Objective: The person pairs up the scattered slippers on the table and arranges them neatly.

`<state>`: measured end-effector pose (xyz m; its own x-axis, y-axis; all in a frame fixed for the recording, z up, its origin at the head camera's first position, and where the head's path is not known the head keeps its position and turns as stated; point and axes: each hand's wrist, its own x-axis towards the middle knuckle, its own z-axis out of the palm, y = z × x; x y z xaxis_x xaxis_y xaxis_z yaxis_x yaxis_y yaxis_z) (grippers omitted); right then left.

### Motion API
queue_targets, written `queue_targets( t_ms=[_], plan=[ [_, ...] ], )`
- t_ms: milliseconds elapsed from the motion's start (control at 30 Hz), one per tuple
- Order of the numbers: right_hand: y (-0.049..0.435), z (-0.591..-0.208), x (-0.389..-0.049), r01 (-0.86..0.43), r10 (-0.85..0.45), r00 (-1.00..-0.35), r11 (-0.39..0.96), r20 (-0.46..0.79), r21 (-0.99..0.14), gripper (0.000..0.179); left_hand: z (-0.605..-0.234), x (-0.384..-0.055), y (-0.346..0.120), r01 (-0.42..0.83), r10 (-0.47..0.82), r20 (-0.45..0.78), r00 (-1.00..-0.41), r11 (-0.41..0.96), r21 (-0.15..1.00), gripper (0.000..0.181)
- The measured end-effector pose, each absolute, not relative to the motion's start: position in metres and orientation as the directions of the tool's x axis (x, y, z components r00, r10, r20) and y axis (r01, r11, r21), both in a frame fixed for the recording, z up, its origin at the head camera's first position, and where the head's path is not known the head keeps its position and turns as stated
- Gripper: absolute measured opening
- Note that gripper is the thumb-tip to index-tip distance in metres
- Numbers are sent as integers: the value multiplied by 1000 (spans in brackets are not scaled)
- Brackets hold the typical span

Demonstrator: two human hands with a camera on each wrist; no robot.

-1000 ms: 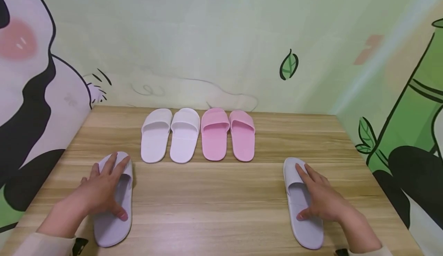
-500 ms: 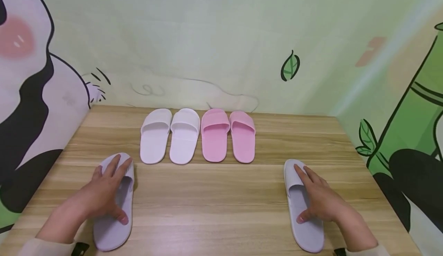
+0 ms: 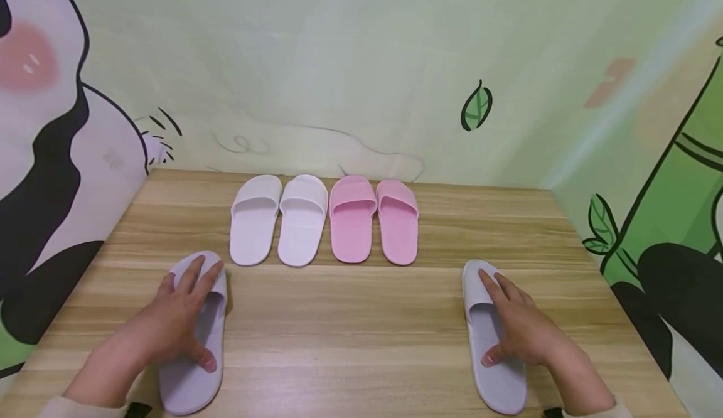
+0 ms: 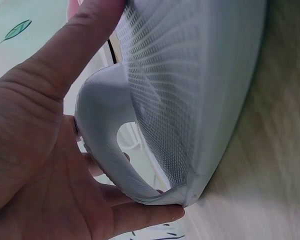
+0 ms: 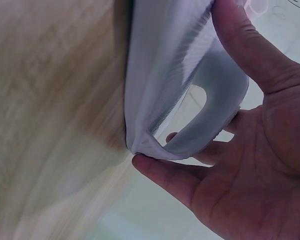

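**Insp. A:** Head cam first. L hand (image 3: pixel 169 327) lies on top of the left lilac slipper (image 3: pixel 194 355), near-left part of the wooden table (image 3: pixel 350 324). Fingers reach fwd over the strap, thumb sits on the insole. Grip state?

**Insp. B:** L wrist cam confirms: hand (image 4: pixel 35 165) wraps the slipper (image 4: pixel 190 90) at the strap, thumb along the ribbed insole, fingers curled under the strap's outer edge. So it's holding, not just resting. Sole looks flat on the table in head view; can't tell whether it's raised at all.

**Insp. A:** R side?

**Insp. B:** R hand (image 3: pixel 519 333) on the right lilac slipper (image 3: pixel 494 355), near-right of table. Same pose, mirrored: fingers over the strap, thumb on the insole. R wrist cam: hand (image 5: pixel 250 165) grips the slipper (image 5: pixel 175 75) around the strap, index tip at the toe-end edge, thumb on top. Holding as well.

**Insp. A:** Spacing?

**Insp. B:** The two lilac slippers are well apart, toes twd the wall. Left one angled slightly w/ toe inward.

**Insp. A:** Other items?

**Insp. B:** Back of table, centre: white pair (image 3: pixel 279 217) and pink pair (image 3: pixel 374 217), side by side in one row, toes to the wall, pairs just beside each other. Cartoon panda-and-bamboo wall (image 3: pixel 361 73) behind and at both sides. Pale sleeve cuffs at bottom edge of frame.
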<state>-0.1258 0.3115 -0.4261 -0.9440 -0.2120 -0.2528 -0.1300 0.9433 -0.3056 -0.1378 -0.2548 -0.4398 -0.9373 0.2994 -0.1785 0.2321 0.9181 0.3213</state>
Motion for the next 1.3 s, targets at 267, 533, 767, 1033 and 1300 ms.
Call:
queue_targets(
  t_ms=[267,533,767,1033,1300],
  plan=[
    [308,-425,-125,-144,-223,-944,942,-245,-304,151,-439,-131,-245,255,319,-180,-930,917,307,165],
    [307,-425,-125,-143,-222,-942,943,-250,-299,151,-438,-125,-234,266,328,-180,-927,916,299,165],
    [302,-426,-123,-174,-245,-943,939,-223,-297,151,-439,-125,-227,267,337,-222,-915,918,294,165],
    [294,-425,-121,-184,-255,-941,937,-222,-298,149,-440,-121,-221,299,357,-185,-916,912,281,164],
    [289,-423,-119,-191,-259,-943,934,-208,-301,148,-440,-118,-211,328,381,-160,-911,902,281,164]
  ],
)
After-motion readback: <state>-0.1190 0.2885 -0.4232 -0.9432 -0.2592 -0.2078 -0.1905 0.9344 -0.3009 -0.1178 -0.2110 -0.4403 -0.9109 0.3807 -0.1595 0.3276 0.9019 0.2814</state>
